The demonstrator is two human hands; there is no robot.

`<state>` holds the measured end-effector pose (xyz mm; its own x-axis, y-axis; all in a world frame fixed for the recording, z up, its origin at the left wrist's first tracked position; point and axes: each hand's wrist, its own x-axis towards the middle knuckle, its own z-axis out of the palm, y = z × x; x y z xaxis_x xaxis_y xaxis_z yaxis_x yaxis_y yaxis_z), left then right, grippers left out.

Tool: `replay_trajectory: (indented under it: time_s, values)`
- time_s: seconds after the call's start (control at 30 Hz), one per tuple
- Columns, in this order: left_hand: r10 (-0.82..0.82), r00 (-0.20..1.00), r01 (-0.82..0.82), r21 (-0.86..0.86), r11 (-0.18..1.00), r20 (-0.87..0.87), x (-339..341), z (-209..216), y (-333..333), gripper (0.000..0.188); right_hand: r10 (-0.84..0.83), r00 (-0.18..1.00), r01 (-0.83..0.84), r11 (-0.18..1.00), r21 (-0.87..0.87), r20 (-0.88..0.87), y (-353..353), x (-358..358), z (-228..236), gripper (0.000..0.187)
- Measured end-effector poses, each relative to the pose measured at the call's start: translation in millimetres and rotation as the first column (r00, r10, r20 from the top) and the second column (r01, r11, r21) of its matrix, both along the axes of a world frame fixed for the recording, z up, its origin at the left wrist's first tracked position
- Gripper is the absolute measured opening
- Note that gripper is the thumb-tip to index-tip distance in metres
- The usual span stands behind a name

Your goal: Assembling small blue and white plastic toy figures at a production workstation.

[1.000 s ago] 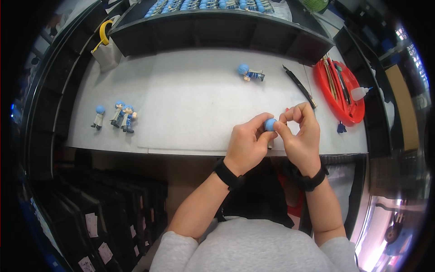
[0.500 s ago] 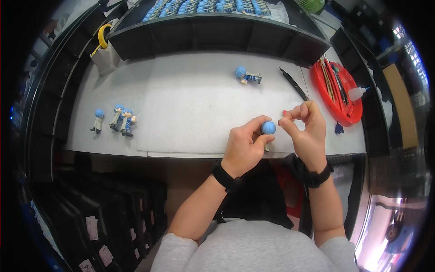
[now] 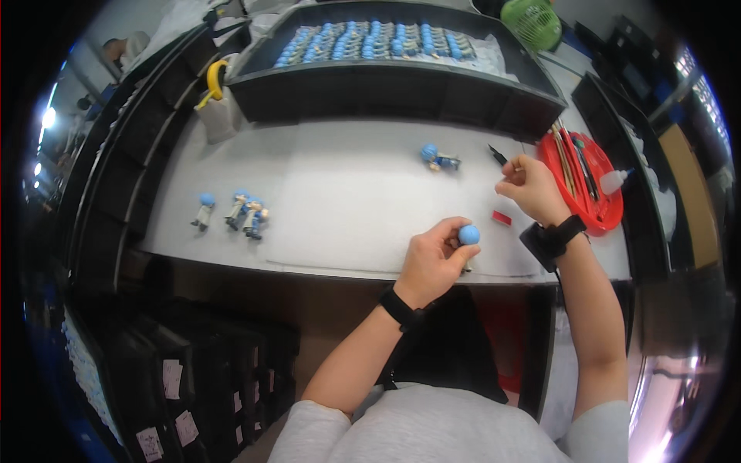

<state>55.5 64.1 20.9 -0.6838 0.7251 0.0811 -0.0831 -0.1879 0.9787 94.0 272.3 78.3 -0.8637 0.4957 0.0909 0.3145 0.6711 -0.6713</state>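
Note:
My left hand (image 3: 432,262) holds a small toy figure with a round blue head (image 3: 468,234) just above the near edge of the grey table (image 3: 347,193). Up and to the right of it, my right hand (image 3: 529,189) is closed around the handle end of thin black tweezers (image 3: 498,157), whose tip points away to the left. A small red piece (image 3: 502,217) lies on the table between my two hands. Another blue-headed figure (image 3: 438,160) lies on its side further back.
Three small figures (image 3: 231,210) stand at the table's left. A red tray (image 3: 610,212) with sticks and tools and a white glue bottle (image 3: 614,180) sits at the right. A black bin (image 3: 386,77) full of blue figures lines the back, with a green fan (image 3: 532,19) behind it.
My right hand has left the figure and moved up and right to the black tweezers, closing on them. My left hand stays low with the figure.

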Motion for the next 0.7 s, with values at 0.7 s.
replay_trajectory:
  time_s: [0.7]
  values:
    - [-0.028,0.358,-0.814,-0.327,0.480,-0.933,-96.9,30.7,-141.3,0.044,0.144,0.904,-0.297,0.889,-0.349,-0.402,-104.4,36.6,-46.2,0.020]
